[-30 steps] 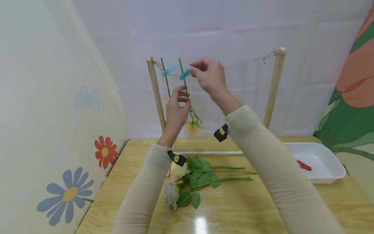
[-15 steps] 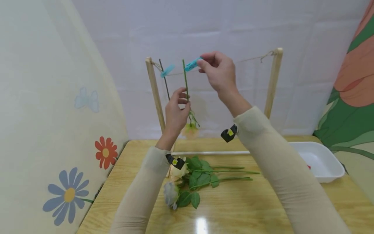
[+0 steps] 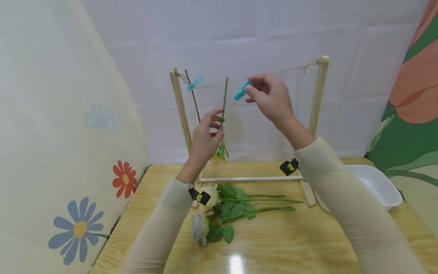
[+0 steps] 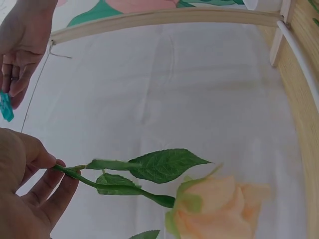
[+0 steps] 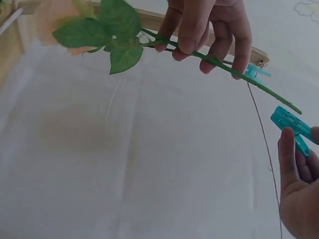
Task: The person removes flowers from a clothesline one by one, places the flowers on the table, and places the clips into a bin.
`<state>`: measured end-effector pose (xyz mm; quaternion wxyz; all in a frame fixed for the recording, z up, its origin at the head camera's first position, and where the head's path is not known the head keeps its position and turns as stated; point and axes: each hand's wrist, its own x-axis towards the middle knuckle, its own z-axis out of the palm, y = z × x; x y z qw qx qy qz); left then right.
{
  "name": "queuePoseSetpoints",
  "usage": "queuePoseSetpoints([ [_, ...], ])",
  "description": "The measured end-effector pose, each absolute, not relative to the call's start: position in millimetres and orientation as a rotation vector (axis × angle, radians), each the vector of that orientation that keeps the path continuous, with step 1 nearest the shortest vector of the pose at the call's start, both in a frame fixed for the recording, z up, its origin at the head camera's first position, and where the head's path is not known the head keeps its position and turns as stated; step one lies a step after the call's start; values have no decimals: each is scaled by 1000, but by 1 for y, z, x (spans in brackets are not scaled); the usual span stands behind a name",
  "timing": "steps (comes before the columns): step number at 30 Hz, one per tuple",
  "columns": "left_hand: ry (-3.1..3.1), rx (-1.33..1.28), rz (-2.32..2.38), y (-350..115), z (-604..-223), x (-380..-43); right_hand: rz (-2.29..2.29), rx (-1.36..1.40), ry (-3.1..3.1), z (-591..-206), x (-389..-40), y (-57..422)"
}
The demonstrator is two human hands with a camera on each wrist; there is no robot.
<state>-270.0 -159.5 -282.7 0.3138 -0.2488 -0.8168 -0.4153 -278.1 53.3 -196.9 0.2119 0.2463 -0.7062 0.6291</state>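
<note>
My left hand point(image 3: 207, 137) pinches the green stem point(image 3: 224, 95) of a rose, which hangs head down. Its peach bloom point(image 4: 214, 209) and green leaves point(image 4: 169, 166) show in the left wrist view. To the right of the stem's cut end, my right hand point(image 3: 272, 95) pinches a blue clothespin point(image 3: 243, 90) between thumb and fingers. That clothespin is apart from the stem. A second blue clothespin point(image 3: 195, 83) sits on the string point(image 3: 287, 70) near the left post, clipped over a dark stem point(image 3: 196, 106); the lower part of that stem is hidden behind my left hand.
Wooden posts point(image 3: 318, 95) hold the string at both ends, with a white bar point(image 3: 253, 178) low between them. A cream rose point(image 3: 211, 195) and a greyish-blue rose point(image 3: 199, 228) lie with leafy stems on the table point(image 3: 267, 243). A white tray point(image 3: 380, 182) stands at right, partly behind my sleeve.
My right hand has drawn the clothespin off the stem and string, moving right and slightly down. The left hand has lowered the rose a little, its stem top tilting right.
</note>
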Motion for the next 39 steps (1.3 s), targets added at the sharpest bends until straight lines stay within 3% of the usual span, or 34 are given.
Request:
queuePoseSetpoints([
  [16,-2288,-867,-642,-157,-297,-250,1647,632,-2060,-239,-267,104],
  [30,-2244,-946,-419,-154,-306,-237,1990,668,-1814,-268,-256,151],
  [39,-2237,-961,-296,-158,-313,-233,1913,584,-1885,-287,-248,177],
])
